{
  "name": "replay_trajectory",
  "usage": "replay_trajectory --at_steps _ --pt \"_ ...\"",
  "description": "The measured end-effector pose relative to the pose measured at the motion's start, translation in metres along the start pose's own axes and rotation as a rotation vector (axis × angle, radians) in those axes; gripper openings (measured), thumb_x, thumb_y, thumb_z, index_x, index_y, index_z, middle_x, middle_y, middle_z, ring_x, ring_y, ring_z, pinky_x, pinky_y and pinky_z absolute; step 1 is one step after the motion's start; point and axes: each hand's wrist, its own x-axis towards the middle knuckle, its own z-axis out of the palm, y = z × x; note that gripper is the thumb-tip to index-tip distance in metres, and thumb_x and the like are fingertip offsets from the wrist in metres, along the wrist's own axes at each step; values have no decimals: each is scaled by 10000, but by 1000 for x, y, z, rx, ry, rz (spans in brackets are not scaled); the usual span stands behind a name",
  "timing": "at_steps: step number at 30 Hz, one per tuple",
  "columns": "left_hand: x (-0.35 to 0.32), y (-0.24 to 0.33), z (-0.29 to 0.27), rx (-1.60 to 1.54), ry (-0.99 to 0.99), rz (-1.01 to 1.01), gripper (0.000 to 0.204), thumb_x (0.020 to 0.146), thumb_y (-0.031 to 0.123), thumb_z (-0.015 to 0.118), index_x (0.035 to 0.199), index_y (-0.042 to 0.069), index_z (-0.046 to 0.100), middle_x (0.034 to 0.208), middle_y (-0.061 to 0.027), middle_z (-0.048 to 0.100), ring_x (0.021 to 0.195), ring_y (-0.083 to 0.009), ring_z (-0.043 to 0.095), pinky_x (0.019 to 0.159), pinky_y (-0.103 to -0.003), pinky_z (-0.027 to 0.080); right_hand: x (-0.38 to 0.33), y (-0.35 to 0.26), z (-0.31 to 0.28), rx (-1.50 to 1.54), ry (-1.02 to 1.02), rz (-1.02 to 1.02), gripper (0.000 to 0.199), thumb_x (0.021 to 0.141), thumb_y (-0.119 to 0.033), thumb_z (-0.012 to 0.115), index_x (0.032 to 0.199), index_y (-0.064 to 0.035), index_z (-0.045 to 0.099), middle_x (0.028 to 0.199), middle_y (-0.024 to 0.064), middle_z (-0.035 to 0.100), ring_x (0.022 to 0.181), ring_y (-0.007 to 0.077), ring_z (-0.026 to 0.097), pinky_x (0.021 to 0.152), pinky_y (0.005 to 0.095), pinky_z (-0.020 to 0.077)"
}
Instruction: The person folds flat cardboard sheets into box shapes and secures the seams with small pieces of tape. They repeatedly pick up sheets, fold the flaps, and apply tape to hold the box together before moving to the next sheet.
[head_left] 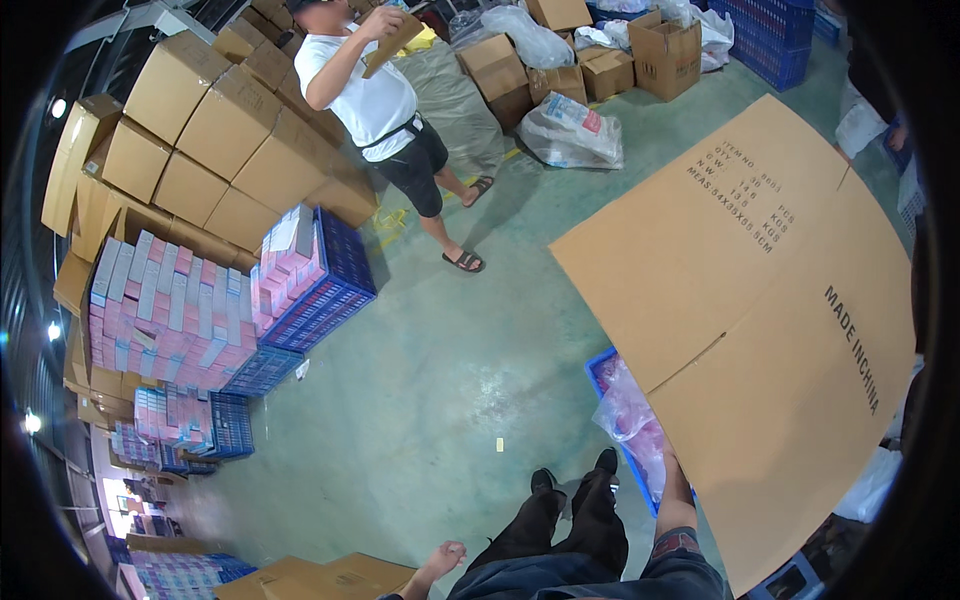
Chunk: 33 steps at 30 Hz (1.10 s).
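Cardboard sheet (760, 330) stands against right hand (672, 462); left hand (443, 558) hangs apart.

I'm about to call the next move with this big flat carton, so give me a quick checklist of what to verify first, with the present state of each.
1. Right hand on the flat carton: it reaches the lower edge, but the grip itself is hidden behind the cardboard. Cannot tell.
2. Left hand free: loosely closed, holding nothing. Ok.
3. Carton flat: unfolded, one crease showing. Ok.
4. Blue crate under the carton: a plastic bag of pink goods lies in it, mostly covered by the carton. Not ok for sight.
5. Floor ahead: open green floor with one small scrap. Ok.
6. Other person: stands apart by the stacked boxes, holding cardboard. Ok.
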Motion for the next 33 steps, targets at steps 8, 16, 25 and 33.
replay_trajectory --at_steps 8,16,25,33 --pt "4 77 -10 226 -54 363 243 966 193 603 1157 43 619 926 -65 693 832 -159 637 765 -327 515 -50 41 -53 -51 275 -122 537 858 -410 657 1222 -17 625 1264 255 605 1209 429 549 1044 533 419" --pt "30 64 8 84 -236 339 361 982 159 582 1301 2 524 991 -86 698 891 -144 652 793 -284 500 4 36 -66 -123 490 -227 523 857 -416 664 1201 -23 645 1235 244 627 1192 423 563 1033 529 428" --pt "44 -66 -29 162 -105 -91 325 978 181 592 1240 -8 559 1014 -138 696 934 -207 684 805 -329 552 76 74 -43 125 -32 -307 367 909 -333 649 1222 -143 676 1204 132 678 1072 341 645 929 459 500" --pt "38 -75 -33 57 -127 -89 385 1016 317 548 1270 28 553 1033 -145 685 933 -221 671 835 -353 534 96 85 -24 -1295 808 -473 427 1042 -359 419 1317 -72 574 1336 157 589 1173 286 604 979 466 499"
